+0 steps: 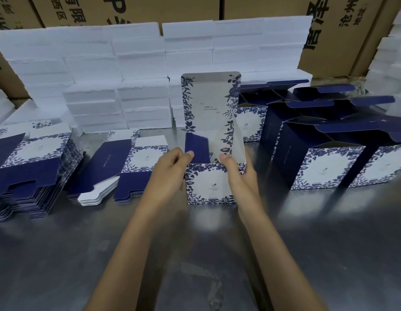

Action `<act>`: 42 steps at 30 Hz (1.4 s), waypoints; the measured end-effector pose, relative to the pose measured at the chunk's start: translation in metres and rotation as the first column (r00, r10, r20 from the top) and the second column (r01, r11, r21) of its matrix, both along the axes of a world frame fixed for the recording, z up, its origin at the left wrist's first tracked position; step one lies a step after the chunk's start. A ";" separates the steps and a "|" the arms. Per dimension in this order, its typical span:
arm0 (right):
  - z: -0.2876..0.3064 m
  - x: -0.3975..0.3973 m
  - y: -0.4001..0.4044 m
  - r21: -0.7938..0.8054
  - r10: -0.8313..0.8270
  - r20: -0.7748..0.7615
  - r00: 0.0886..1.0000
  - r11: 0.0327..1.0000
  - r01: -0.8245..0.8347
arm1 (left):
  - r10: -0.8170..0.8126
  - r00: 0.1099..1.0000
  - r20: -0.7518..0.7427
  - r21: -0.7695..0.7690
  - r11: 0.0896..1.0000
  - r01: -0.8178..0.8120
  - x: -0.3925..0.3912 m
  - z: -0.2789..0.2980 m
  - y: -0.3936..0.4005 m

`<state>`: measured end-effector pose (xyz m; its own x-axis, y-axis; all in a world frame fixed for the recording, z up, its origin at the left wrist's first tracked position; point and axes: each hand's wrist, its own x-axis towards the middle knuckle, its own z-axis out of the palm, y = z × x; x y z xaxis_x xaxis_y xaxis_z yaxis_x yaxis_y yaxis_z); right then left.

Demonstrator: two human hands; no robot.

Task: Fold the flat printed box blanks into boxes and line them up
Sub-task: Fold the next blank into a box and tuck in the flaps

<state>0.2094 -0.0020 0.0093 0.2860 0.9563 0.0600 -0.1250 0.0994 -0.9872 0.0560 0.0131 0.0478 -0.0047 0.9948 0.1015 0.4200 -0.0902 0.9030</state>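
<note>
A single wide-angle view, worn on the person's head, looks forward and down along both forearms onto the metal table (60,254). It sits close: the left hand (170,169) and right hand (240,176) fall near the frame's centre, with the half-folded box (208,185) between them. Beyond the hands the view reaches white foam blocks (139,63) and cardboard cartons (329,30). Straight edges bow toward the frame's borders. Flat blanks (33,167) lie left of the left hand, and folded boxes (325,167) stand right of the right hand.

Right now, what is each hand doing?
Left hand: fingers curled, holding the box at its left side.
Right hand: gripping the box's right front corner.
</note>
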 end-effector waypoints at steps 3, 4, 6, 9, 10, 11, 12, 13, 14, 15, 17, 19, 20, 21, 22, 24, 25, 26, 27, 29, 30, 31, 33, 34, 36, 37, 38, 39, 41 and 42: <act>0.001 -0.001 0.001 -0.013 -0.021 0.008 1.000 1.000 0.021 | -0.014 0.979 -0.206 -0.015 1.000 0.011 0.001 0.010 0.000; 0.001 0.000 0.001 -0.016 -0.027 0.010 1.000 0.999 0.028 | -0.030 0.961 -0.274 -0.039 0.999 0.021 0.000 0.016 0.001; 0.001 0.001 0.001 -0.016 -0.031 0.016 0.999 0.999 0.031 | -0.080 0.932 -0.353 -0.108 0.993 0.044 -0.003 0.027 0.008; 0.003 0.003 -0.001 -0.009 -0.014 0.022 1.000 1.000 0.014 | -0.112 0.878 -0.465 -0.146 0.988 0.048 -0.001 0.038 0.018; 0.003 0.003 -0.001 -0.007 -0.007 0.034 0.999 1.000 0.007 | -0.119 0.843 -0.525 -0.132 0.990 0.057 0.001 0.039 0.020; 0.003 0.003 -0.002 -0.006 -0.004 0.043 0.999 1.000 0.004 | -0.125 0.809 -0.575 -0.116 0.991 0.070 0.002 0.038 0.022; 0.004 0.003 -0.003 -0.006 -0.003 0.045 0.999 1.000 0.003 | -0.131 0.783 -0.609 -0.111 0.991 0.080 0.003 0.037 0.023; 0.004 0.003 -0.003 -0.005 -0.002 0.046 0.999 1.000 0.002 | -0.143 0.767 -0.626 -0.126 0.989 0.082 0.003 0.038 0.024; 0.004 0.003 -0.004 -0.007 -0.002 0.048 0.999 1.000 0.002 | -0.161 0.761 -0.629 -0.155 0.985 0.080 0.002 0.040 0.026; 0.004 0.004 -0.004 -0.009 -0.003 0.051 0.999 1.000 0.003 | -0.176 0.760 -0.626 -0.182 0.980 0.077 0.002 0.043 0.029; 0.004 0.005 -0.004 -0.010 -0.001 0.057 0.998 1.000 0.001 | -0.159 0.771 -0.616 -0.179 0.982 0.060 0.003 0.046 0.034; 0.005 0.006 -0.004 -0.009 0.015 0.076 0.997 1.000 -0.015 | -0.114 0.778 -0.618 -0.110 0.992 0.057 0.006 0.043 0.037; 0.005 0.006 -0.005 -0.011 0.024 0.087 0.996 1.000 -0.023 | -0.109 0.777 -0.620 -0.088 0.994 0.069 0.008 0.041 0.038; 0.004 0.007 -0.005 -0.014 0.029 0.091 0.995 1.000 -0.028 | -0.119 0.776 -0.619 -0.089 0.993 0.081 0.008 0.040 0.040; 0.004 0.008 -0.006 -0.021 0.031 0.087 0.996 0.999 -0.029 | -0.138 0.778 -0.613 -0.106 0.990 0.092 0.007 0.041 0.042; 0.004 0.011 -0.007 -0.037 0.039 0.078 0.996 0.999 -0.037 | -0.171 0.789 -0.590 -0.153 0.983 0.099 0.005 0.045 0.047; 0.004 0.013 -0.008 -0.043 0.049 0.077 0.996 0.998 -0.046 | -0.166 0.794 -0.585 -0.158 0.983 0.089 0.005 0.047 0.049; 0.005 0.014 -0.008 -0.050 0.059 0.075 0.995 0.997 -0.055 | -0.140 0.795 -0.590 -0.144 0.987 0.067 0.006 0.046 0.051; 0.005 0.014 -0.009 -0.055 0.067 0.075 0.995 0.997 -0.063 | -0.096 0.794 -0.601 -0.108 0.993 0.039 0.007 0.045 0.053; 0.005 0.015 -0.011 -0.059 0.080 0.086 0.993 0.995 -0.075 | -0.022 0.809 -0.587 -0.036 0.999 0.001 0.010 0.039 0.056; 0.004 0.016 -0.012 -0.057 0.086 0.095 0.992 0.995 -0.081 | -0.021 0.826 -0.563 -0.035 0.999 0.001 0.011 0.037 0.058; 0.004 0.016 -0.013 -0.056 0.090 0.100 0.991 0.995 -0.085 | -0.037 0.839 -0.543 -0.051 0.999 0.010 0.011 0.038 0.059; 0.005 0.018 -0.013 -0.068 0.093 0.104 0.990 0.994 -0.086 | -0.052 0.851 -0.523 -0.092 0.996 0.004 0.011 0.040 0.061; 0.006 0.019 -0.013 -0.084 0.099 0.114 0.989 0.992 -0.090 | -0.031 0.861 -0.508 -0.097 0.995 -0.022 0.012 0.040 0.060; 0.009 0.024 -0.014 -0.133 0.164 0.140 0.976 0.980 -0.146 | 0.099 0.889 -0.447 0.016 0.995 -0.102 0.018 0.034 0.056; 0.011 0.028 -0.014 -0.148 0.223 0.142 0.964 0.968 -0.202 | 0.171 0.910 -0.378 0.116 0.984 -0.136 0.022 0.029 0.053; 0.013 0.034 -0.015 -0.157 0.287 0.140 0.948 0.951 -0.265 | 0.202 0.942 -0.270 0.188 0.970 -0.154 0.026 0.023 0.050; 0.016 0.040 -0.015 -0.168 0.338 0.142 0.931 0.935 -0.313 | 0.184 0.972 -0.144 0.202 0.967 -0.153 0.028 0.019 0.048; 0.023 0.055 -0.017 -0.233 0.389 0.145 0.910 0.907 -0.351 | 0.104 0.990 0.097 0.108 0.988 -0.115 0.029 0.013 0.046; 0.026 0.062 -0.016 -0.264 0.420 0.140 0.897 0.889 -0.375 | 0.078 0.981 0.178 0.069 0.993 -0.092 0.028 0.011 0.045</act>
<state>0.2714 -0.0181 0.0350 -0.1161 0.9811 -0.1550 0.0827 -0.1459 -0.9858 0.0839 0.0582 0.0592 -0.1133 0.9794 0.1673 0.2651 -0.1325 0.9551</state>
